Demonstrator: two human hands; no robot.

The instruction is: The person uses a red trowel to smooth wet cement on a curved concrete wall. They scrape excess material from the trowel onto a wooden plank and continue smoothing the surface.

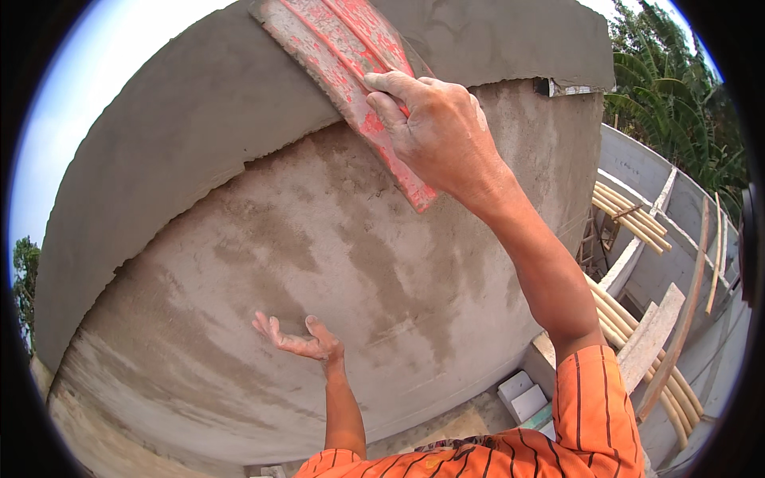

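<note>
My right hand [442, 131] grips a long plastering float [343, 68], its red paint worn and smeared with grey mortar. The float lies tilted against the upper wall, over the edge of a smooth band of wet plaster [183, 111]. Under that band, the wall's rough surface [374, 279] shows damp, darker streaks. Lower down, my left hand [303, 338] is raised with its palm up, fingers apart and dusty, holding nothing. It appears in front of the rough wall; whether it touches is unclear.
To the right, bamboo poles [629, 215] and wooden planks [653, 338] lie by a lower structure with grey walls [637, 159]. Pale blocks [522, 396] sit at the wall's foot. Trees [665, 88] stand beyond at the upper right.
</note>
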